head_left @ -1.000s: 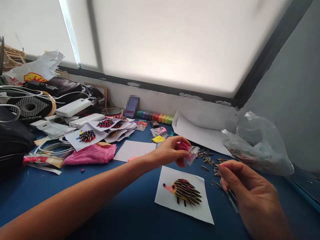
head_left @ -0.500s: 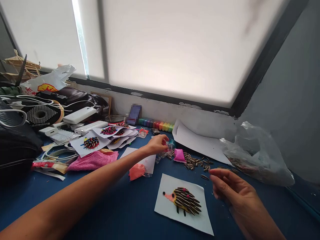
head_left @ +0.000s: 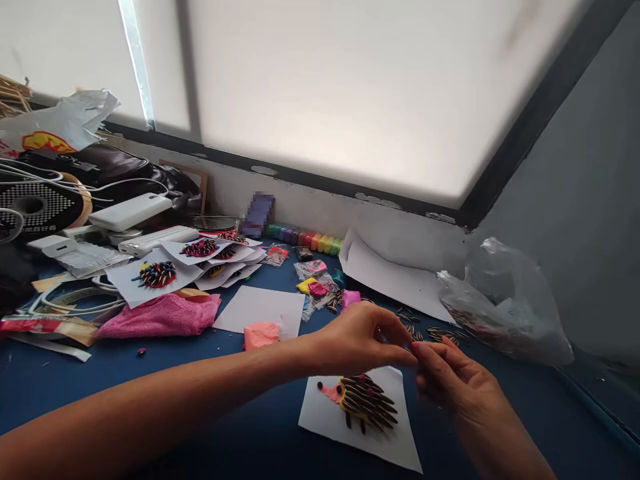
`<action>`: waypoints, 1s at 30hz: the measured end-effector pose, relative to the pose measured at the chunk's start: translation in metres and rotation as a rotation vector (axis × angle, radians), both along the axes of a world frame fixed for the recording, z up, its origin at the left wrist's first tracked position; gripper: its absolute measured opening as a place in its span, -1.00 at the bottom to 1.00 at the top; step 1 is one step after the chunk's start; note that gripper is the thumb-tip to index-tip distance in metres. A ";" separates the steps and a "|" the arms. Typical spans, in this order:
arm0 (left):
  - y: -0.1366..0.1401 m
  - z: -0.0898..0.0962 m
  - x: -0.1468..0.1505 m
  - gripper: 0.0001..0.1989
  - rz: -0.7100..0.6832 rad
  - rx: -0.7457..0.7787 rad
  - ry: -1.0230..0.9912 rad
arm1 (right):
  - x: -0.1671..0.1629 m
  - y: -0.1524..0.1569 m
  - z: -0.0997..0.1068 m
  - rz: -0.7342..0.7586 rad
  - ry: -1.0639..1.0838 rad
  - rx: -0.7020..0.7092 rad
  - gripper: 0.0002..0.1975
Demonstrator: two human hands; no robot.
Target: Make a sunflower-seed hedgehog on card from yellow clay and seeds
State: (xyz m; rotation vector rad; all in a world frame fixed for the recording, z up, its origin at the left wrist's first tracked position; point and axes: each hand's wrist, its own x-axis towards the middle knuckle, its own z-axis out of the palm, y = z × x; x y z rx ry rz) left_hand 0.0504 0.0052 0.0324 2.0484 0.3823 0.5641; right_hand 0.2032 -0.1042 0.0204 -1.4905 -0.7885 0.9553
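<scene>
Head view shows my two hands meeting above the blue table (head_left: pixel 550 407). My left hand (head_left: pixel 363 337) is curved, its thumb and forefinger stretched toward the right hand (head_left: pixel 453 373), with a narrow gap between them that closes near the tips. The right thumb and forefinger are pressed close together. At this meeting place I see a small reddish spot, but I cannot tell what it is, nor which fingers have hold of it. Below my hands lies the hedgehog picture (head_left: pixel 370 403), flat on its white card (head_left: pixel 327 423), with dark seed-like spines and a pink snout; my left hand hides its upper edge. Behind my hands are sunflower seeds (head_left: pixel 440 333) and a pink packet (head_left: pixel 351 298). A clear plastic bag (head_left: pixel 510 327) stands to the right; an orange packet (head_left: pixel 261 335) lies beyond my left forearm.
</scene>
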 end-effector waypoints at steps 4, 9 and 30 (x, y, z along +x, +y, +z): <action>-0.011 -0.001 0.001 -0.77 0.115 0.250 0.003 | -0.005 0.000 0.000 0.057 -0.068 -0.031 -0.54; -0.015 -0.005 0.004 -0.94 0.203 0.398 -0.006 | -0.009 -0.002 0.003 0.105 -0.138 -0.038 -0.50; -0.006 -0.006 -0.001 -0.75 0.004 -0.377 -0.129 | -0.001 -0.005 0.000 0.028 -0.300 0.131 -0.62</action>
